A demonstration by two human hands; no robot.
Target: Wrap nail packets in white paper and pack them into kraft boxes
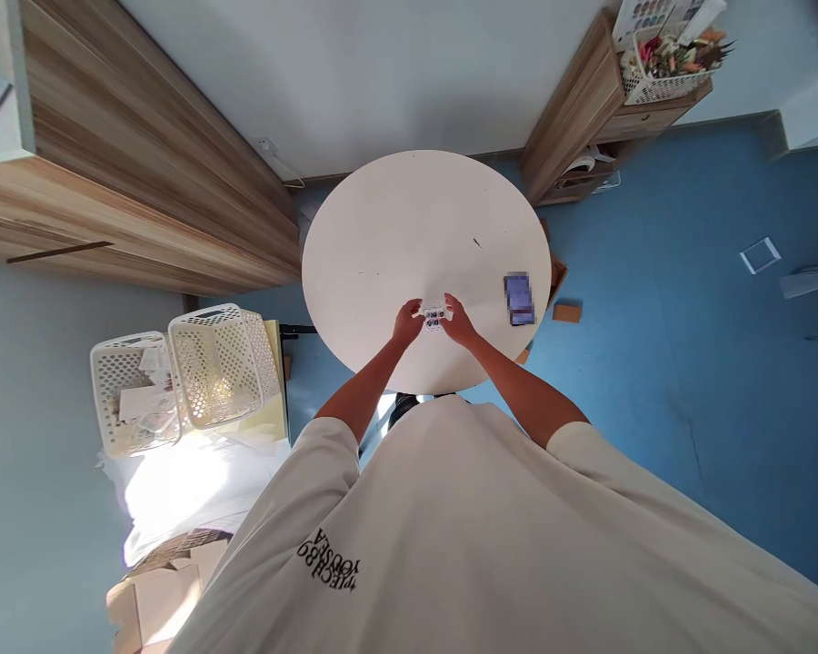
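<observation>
Round white table holds a pixelated object near a clear tray.

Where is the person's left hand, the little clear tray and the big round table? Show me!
Left hand [407, 324]: head view, back of the hand.
Little clear tray [434, 319]: head view, its middle.
Big round table [409, 227]: head view, bare white top.

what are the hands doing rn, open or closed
Left hand: closed, holding one side of a clear pack.
Right hand: closed, holding the other side of the pack.
</observation>
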